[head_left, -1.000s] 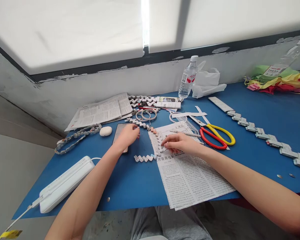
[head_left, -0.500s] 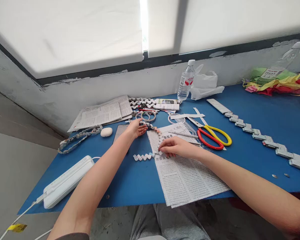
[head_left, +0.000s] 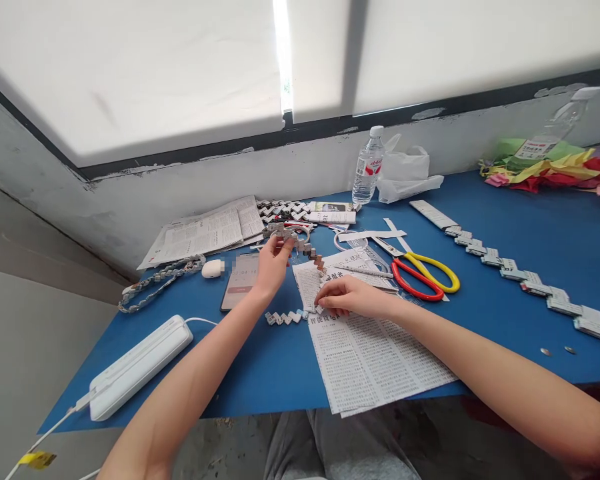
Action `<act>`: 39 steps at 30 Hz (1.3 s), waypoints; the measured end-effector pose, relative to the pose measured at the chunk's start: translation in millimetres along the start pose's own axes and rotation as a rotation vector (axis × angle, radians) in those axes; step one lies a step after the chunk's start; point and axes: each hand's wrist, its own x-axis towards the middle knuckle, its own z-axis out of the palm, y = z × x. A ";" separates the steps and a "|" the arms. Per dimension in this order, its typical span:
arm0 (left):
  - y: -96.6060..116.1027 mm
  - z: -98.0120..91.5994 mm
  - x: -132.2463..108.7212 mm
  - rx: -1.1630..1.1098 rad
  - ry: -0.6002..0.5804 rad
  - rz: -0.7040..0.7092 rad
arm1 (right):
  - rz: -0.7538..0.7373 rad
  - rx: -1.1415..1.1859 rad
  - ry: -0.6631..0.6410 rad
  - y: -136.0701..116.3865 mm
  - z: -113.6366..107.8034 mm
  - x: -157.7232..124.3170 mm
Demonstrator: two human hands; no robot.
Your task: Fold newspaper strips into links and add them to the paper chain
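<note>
A zigzag chain (head_left: pixel 285 319) of folded newspaper strips curves between my two hands, its near end lying on the blue table. My left hand (head_left: pixel 274 265) is closed on the chain's far part, thumb and fingers pinching it above the table. Lower right, the fingers of my right hand (head_left: pixel 351 296) are closed on the chain over the newspaper sheets (head_left: pixel 380 367); the fingertips partly hide the links there. A phone (head_left: pixel 241 275) with a lit screen lies left of my left hand. Scissors (head_left: pixel 427 275) with red and yellow handles lie right of my right hand.
A longer folded-paper chain (head_left: pixel 510 270) runs along the right side. A water bottle (head_left: pixel 367 170) and a white plastic bag (head_left: pixel 405 172) stand by the wall. White power strip (head_left: pixel 140 367), earbud case (head_left: pixel 211 269) and stacked newspapers (head_left: pixel 205 233) occupy the left.
My left hand has turned and closed round the far part of the chain, raising it slightly. More of the phone shows now. My right hand stays nearly in place.
</note>
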 end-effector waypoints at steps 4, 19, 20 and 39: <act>3.9 1.3 -18.0 0.089 -0.100 0.225 | 0.006 0.004 0.009 -0.1 0.6 0.2; 7.1 -2.9 -40.9 0.319 -0.132 0.610 | -0.017 -0.017 0.005 0.8 0.2 -1.1; 8.0 -2.2 -40.9 0.319 -0.134 0.586 | -0.017 -0.019 0.004 0.2 0.4 -1.4; 51.5 -59.1 -43.7 1.214 -0.785 -0.106 | 0.035 0.041 0.066 -2.2 -0.1 -1.8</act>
